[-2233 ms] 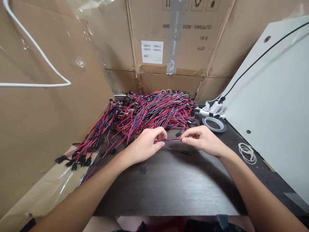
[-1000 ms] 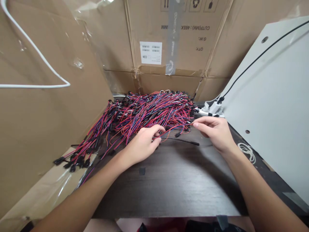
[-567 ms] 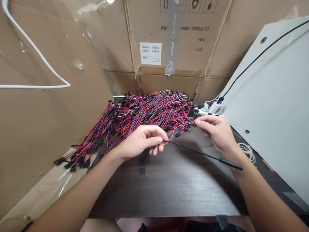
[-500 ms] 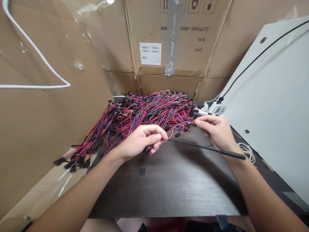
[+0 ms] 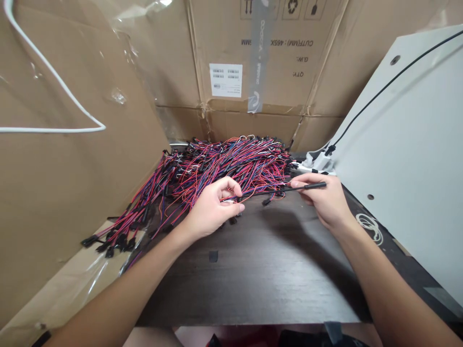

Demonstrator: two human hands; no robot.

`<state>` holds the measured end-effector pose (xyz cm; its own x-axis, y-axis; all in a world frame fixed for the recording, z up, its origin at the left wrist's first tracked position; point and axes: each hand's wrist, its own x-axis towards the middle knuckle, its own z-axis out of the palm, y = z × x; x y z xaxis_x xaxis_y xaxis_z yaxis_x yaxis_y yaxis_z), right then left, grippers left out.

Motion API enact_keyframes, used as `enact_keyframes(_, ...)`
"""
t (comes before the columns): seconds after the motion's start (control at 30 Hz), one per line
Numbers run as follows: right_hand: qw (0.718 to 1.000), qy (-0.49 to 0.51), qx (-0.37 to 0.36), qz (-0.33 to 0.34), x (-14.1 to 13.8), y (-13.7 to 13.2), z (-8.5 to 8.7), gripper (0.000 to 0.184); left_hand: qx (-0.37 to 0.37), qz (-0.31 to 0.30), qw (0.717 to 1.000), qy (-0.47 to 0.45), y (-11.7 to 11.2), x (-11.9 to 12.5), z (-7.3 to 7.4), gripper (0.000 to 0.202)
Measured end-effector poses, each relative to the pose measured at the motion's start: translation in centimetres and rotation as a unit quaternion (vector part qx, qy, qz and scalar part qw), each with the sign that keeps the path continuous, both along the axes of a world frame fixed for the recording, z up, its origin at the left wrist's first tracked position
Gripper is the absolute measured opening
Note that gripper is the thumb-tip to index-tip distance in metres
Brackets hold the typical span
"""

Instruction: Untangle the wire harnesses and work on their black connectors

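My left hand (image 5: 217,207) curls round a thin black cable (image 5: 267,192) and some coloured wires, its thumb and forefinger slightly apart. The cable runs to the right, and its thicker black end (image 5: 316,185) lies across the fingers of my right hand (image 5: 321,195). The right thumb and forefinger are pinched together at the end of a thin wire; the tip itself is too small to make out. Just behind both hands lies a heap of red, blue and black wire leads (image 5: 231,161) with small black connectors. One black connector (image 5: 266,202) lies on the dark table between the hands.
A bunch of wires with black plugs (image 5: 115,241) spreads over the left edge. Cardboard walls (image 5: 173,62) stand left and behind, a white panel (image 5: 408,144) on the right. A power strip with a white plug (image 5: 321,161) and a coiled pale cord (image 5: 371,227) lie by the panel.
The black cable has swung up from below my right hand to lie across its fingers. My left hand has shifted slightly left, its thumb and forefinger parting; the right hand has barely moved.
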<state>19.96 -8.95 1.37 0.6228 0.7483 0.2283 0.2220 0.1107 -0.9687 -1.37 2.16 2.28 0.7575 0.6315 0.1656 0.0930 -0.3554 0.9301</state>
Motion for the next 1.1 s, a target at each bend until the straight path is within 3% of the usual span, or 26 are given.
enact_keyframes(0.17,1.0,-0.004,-0.005,0.004,0.0,-0.1,0.0,0.016,0.187,0.046,0.981,-0.021,0.0,0.0,-0.5,0.01)
enact_keyframes(0.3,1.0,-0.005,-0.009,-0.005,-0.1,-0.1,0.0,0.015,0.369,0.042,0.928,-0.034,0.3,-0.3,-1.0,0.005)
enact_keyframes(0.43,1.0,-0.005,-0.014,-0.015,0.0,0.0,0.1,0.015,0.417,0.033,0.907,-0.043,0.5,-0.4,-0.9,0.002)
enact_keyframes(0.7,0.999,-0.039,-0.016,-0.001,-0.3,-0.1,0.2,0.015,0.304,0.059,0.948,-0.074,0.3,-0.3,0.2,0.008)
enact_keyframes(0.87,0.997,-0.064,-0.033,0.031,-0.5,-0.2,0.1,0.02,0.11,0.083,0.988,-0.075,-0.1,-0.2,0.0,0.014)
enact_keyframes(0.97,0.995,-0.078,-0.033,0.061,-0.6,-0.2,-0.1,0.022,-0.004,0.087,0.99,-0.111,0.1,0.0,-0.3,0.017)
enact_keyframes(1.1,0.991,-0.094,-0.036,0.088,-0.7,-0.2,-0.3,0.02,-0.061,0.103,0.987,-0.108,0.7,0.1,-0.3,0.023)
